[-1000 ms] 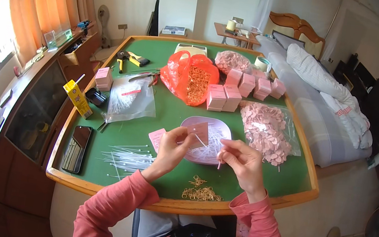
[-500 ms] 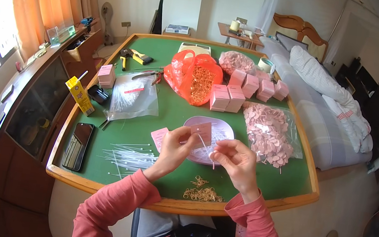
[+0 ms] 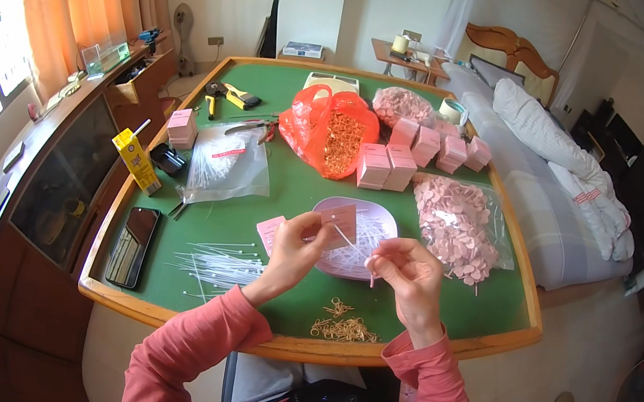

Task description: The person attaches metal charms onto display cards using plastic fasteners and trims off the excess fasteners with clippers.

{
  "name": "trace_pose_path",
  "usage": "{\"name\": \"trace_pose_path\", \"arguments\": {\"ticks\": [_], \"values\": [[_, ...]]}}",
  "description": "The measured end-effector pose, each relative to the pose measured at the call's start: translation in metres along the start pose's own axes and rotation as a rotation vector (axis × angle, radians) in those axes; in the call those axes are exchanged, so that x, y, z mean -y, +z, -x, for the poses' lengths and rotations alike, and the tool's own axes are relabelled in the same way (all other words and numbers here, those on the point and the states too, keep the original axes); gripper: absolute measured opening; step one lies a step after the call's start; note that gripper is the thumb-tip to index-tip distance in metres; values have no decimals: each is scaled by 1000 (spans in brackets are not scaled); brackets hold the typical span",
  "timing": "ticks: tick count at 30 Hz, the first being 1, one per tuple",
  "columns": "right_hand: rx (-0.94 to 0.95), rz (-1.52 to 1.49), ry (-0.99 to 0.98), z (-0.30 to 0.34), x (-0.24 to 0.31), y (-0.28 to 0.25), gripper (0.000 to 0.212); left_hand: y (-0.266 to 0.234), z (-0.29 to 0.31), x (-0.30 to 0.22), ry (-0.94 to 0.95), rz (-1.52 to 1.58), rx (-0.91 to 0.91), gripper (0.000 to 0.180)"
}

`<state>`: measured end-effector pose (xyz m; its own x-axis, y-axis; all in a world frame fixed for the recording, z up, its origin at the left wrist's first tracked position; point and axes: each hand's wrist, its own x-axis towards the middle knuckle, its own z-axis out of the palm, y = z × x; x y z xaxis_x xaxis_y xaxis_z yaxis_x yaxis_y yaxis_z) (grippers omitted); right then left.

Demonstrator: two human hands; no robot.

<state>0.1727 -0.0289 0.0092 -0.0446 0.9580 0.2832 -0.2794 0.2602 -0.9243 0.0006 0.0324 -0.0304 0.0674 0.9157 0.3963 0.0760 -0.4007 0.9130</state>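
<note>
Above a lilac bowl (image 3: 324, 201) of white plastic ties, my left hand (image 3: 293, 249) pinches a pink card (image 3: 343, 215) between thumb and fingers. A thin white tie (image 3: 344, 239) slants from the card toward my right hand (image 3: 410, 281), whose thumb and fingertips are closed on its end. A small pink tip pokes out below those right fingers; its kind is too small to tell. Beside my left wrist lies a spread of loose white ties (image 3: 221, 266), and another pink card (image 3: 269, 232) rests behind that wrist. Gold-coloured clasps (image 3: 345, 328) are heaped near the front edge.
Bags of pink pieces (image 3: 456, 231), stacked pink card blocks (image 3: 386, 167) and a red bag of gold parts (image 3: 344, 141) fill the back right. Leftward are a clear bag (image 3: 229, 161), pliers (image 3: 254, 125), a yellow drink carton (image 3: 136, 161) and a phone (image 3: 133, 247).
My right hand has shifted slightly to the right, away from the card, with the tie's end in its fingers. My left hand has hardly moved.
</note>
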Motion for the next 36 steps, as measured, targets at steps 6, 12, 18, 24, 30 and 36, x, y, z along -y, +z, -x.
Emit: {"name": "trace_pose_path", "arguments": {"ticks": [6, 12, 18, 24, 30, 36], "values": [[-13, 17, 47, -5, -2, 9, 18, -4, 1, -2, -29, -88, 36, 13], [15, -122, 58, -6, -7, 7, 17, -1, 1, -5, -4, -90, 7, 12], [0, -120, 50, -6, -6, 8, 18, -1, 1, -7, 12, -115, -5, 12], [3, -143, 30, -6, -6, 6, 18, -1, 1, -9, 20, -87, -16, 12], [-1, -111, 34, -7, -7, 9, 18, -1, 1, -7, 0, -86, -6, 12], [-16, -71, 33, -5, -6, 9, 18, -2, 0, -3, -11, -110, -15, 15]]}}
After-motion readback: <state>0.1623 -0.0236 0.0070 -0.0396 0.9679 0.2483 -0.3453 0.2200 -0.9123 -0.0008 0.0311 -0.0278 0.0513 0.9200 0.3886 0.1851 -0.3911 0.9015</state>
